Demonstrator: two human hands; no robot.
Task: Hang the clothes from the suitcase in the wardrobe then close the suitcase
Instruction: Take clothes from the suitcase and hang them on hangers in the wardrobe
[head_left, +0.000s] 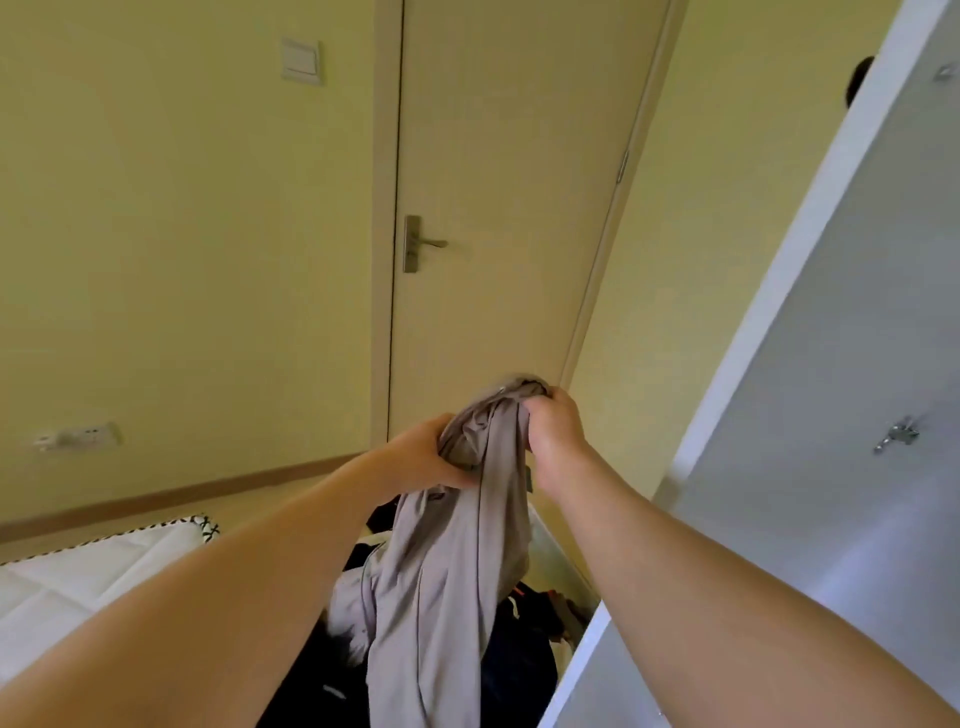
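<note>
Bedding at the lower left, white and quilted with a black-and-white patterned edge, lying flat. Sitting above it, low on the pale yellow wall: a white plastic wall socket. Showing higher up on the same wall: a pale square light switch. Standing shut in the middle: a cream flat-panel door, carrying a brushed-metal lever handle near its left edge.

Reaching forward below that handle with both bare forearms. Gripping with the left hand, fingers and thumb curling round the left side of the bunched top of a long grey-beige fabric garment. Clutching the right side of the same bunch with the right hand, fist closing tight on the cloth, knuckles facing the camera. Holding the two hands close together, with only the gathered fabric between them. Lifting the garment in front of the door's lower part and letting the rest hang straight down in long folds between the forearms.

Hanging in front of a heap of dark clothes at the bottom centre, with a lighter piece showing on the heap's left; not possible to tell whether the hem is touching the heap, nor to make out a suitcase shell round it.

Standing at the right, slanting across that side: a white wardrobe panel, bearing small metal hinge fittings.
</note>
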